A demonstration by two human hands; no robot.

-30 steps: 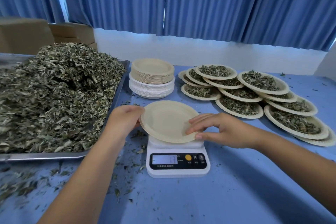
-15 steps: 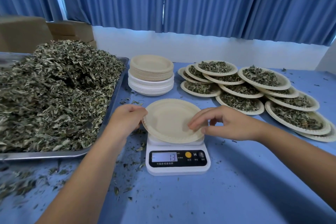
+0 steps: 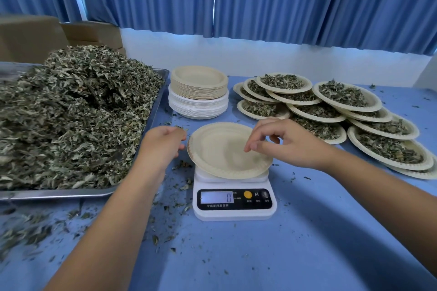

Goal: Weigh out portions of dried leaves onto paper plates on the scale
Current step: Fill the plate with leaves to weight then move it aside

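Blue curtains (image 3: 283, 2) along the back wall, blue-covered desk (image 3: 307, 243) up front. The scale (image 3: 234, 203) sits in the middle with an empty paper plate (image 3: 224, 151) on its platform, so that's where the next portion goes. The tray (image 3: 59, 192) heaped with dried leaves (image 3: 71, 113) is at 9 o'clock from it, the stack of spare plates (image 3: 198, 92) at 12, and the overlapping filled plates (image 3: 347, 94) at 2.

The left hand (image 3: 163, 143) is right at the plate's 9 o'clock rim with its fingers curled under. Can't tell if it's actually gripping the rim or just beside it. The right hand (image 3: 288, 142) hovers over the plate's 3 o'clock side, fingers loose and released, holding nothing.

What could go wrong, as a guess:
- The plate is way wider than the platform and looks a bit tilted, so leaves dumped near one edge might tip it off.
- If that left hand leans on the rim while leaves go in, the reading will be off.
- The filled plates are stacked like shingles, so a bumped forearm at 2 o'clock could slide them.

Versus half a second ago, the display (image 3: 216, 197) goes from 13 to 0, so it looks zeroed. The right fingertips were resting on the plate's rim then and are lifted clear of it now. The left hand hasn't really budged.
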